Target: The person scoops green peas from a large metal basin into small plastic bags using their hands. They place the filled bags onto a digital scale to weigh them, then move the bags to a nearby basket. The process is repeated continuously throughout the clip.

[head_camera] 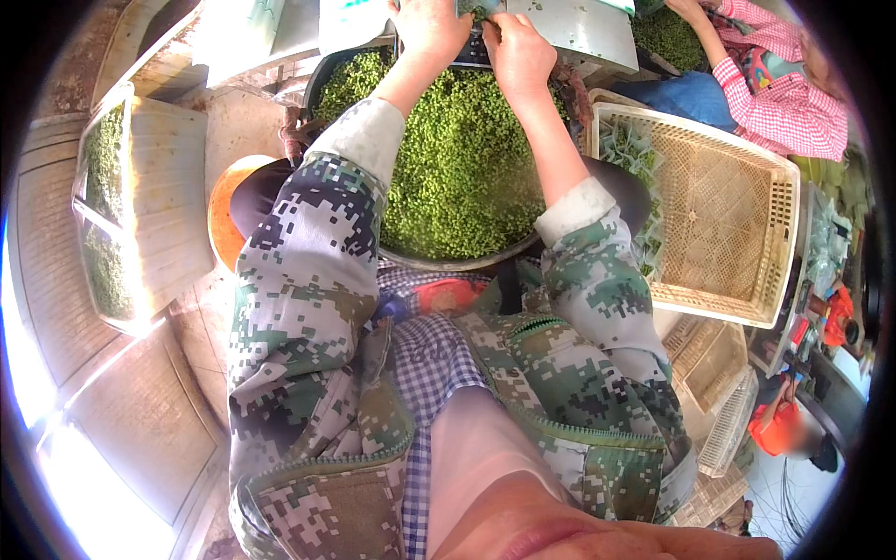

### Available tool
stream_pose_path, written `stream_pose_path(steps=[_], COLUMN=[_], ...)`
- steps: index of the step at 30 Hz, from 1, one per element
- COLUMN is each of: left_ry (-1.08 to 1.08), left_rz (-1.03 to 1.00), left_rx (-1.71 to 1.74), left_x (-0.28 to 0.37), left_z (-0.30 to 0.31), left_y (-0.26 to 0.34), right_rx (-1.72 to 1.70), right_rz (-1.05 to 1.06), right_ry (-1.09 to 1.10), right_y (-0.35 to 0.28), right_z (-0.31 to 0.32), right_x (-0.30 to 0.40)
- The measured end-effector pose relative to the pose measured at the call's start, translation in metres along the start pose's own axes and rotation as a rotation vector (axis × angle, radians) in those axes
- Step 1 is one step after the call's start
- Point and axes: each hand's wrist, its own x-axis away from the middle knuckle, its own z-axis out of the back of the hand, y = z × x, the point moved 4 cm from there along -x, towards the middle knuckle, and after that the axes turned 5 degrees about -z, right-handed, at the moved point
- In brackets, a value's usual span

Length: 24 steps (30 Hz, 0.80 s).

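My left hand (432, 28) and my right hand (521, 54) meet at the top of the view over a small clear plastic bag (477, 7). Each hand's fingers pinch one side of it; a little green stuff shows inside, and the rest is cut off by the frame's edge. Beneath my hands is a dark device, probably a scale (474, 54). Small round green berries, like green peppercorns (455, 168), fill a wide black tub (462, 264) between my knees.
At right, a cream plastic crate (787, 210) holds filled clear bags (635, 168) along its left side. A metal tabletop (581, 35) lies ahead. A white foam box (168, 196) stands left. A co-worker in a checked sleeve (742, 105) handles more berries (665, 38).
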Motion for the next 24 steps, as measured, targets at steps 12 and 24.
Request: stream_pose_path(steps=[12,24], left_ry=[0.036,-0.373], left_rz=[0.055,-0.118], left_rx=[-0.037,0.356], left_x=[-0.006,0.095], left_z=[-0.024,0.04], left_y=[-0.004,0.0], right_rx=[-0.438,-0.441], right_rz=[-0.415,-0.386], right_ry=[-0.047,-0.661], right_y=[0.008,-0.003], right_z=[0.021,0.045], right_x=[0.009,0.072])
